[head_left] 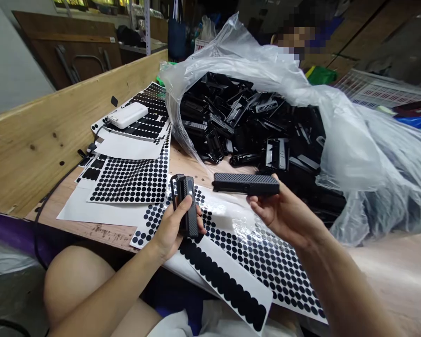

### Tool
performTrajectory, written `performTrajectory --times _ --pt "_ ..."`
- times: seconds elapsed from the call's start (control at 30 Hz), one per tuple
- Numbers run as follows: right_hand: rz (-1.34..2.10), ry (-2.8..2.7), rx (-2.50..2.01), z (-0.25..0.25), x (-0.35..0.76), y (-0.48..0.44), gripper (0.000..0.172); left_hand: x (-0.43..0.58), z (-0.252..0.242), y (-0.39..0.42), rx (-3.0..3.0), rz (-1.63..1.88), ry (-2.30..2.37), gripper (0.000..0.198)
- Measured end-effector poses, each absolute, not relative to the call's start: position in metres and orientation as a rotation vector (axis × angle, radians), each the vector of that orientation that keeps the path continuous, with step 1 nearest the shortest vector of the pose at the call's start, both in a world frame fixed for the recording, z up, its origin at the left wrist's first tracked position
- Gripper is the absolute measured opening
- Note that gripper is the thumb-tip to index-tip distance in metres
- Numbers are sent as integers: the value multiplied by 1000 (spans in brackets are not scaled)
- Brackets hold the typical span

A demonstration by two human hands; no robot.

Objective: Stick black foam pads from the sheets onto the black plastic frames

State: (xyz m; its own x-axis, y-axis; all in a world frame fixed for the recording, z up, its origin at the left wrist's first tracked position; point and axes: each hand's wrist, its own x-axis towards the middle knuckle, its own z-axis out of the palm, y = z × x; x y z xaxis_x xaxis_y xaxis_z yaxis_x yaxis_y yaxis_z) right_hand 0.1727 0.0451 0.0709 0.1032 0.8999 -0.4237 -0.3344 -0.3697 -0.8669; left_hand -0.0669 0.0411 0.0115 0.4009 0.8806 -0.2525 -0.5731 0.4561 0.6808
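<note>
My left hand (171, 227) is closed around a black plastic case (188, 208), held upright with the thumb across its face. A thin black loop or second piece shows at its left edge; I cannot tell whether it is attached. In my right hand (284, 213), a black carbon-patterned plastic piece (245, 184) lies level, gripped at its right end. Both hands are above sheets of round black stickers (252, 248). A narrow strip of overlapping black stickers (228, 285) slants down below my left hand.
Behind my hands, a large clear plastic bag (358, 135) lies open, full of black plastic parts (231, 112). More sticker sheets (133, 178) lie at the left with a white power bank (128, 115) and cable on them. A wooden board (70, 112) edges the table. Another person (298, 37) is beyond the bag.
</note>
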Motion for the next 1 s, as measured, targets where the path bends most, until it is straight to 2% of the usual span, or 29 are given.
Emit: performTrajectory --times 0.1,0.23,0.33,0.43,0.5,0.6,0.67,0.73,0.83,1.0 --pt "1724 -546 -1230 69 147 35 52 -67 11 40 506 992 674 46" --pt "1702 -725 -1330 61 130 31 45 -68 11 42 448 997 689 50" --pt "1719 -1009 -1366 58 131 31 48 -69 8 44 434 1011 698 54" --pt "1761 -1252 -1374 60 132 29 40 -68 5 44 456 1005 732 55" --pt "1840 -1173 -1319 62 128 27 40 -67 4 43 486 1001 736 56" --pt "1883 -952 -1258 62 117 27 53 -64 5 40 528 1019 710 59" --pt "1773 -1008 -1295 61 108 28 55 -62 8 38 556 1032 686 66" --pt "1515 -1227 -1372 59 102 31 50 -62 10 37 567 1029 687 70" --pt "1125 -1554 -1470 52 104 39 46 -64 12 38 546 990 706 63" --pt "856 -1821 -1606 29 125 63 30 -68 11 41 518 962 672 49"
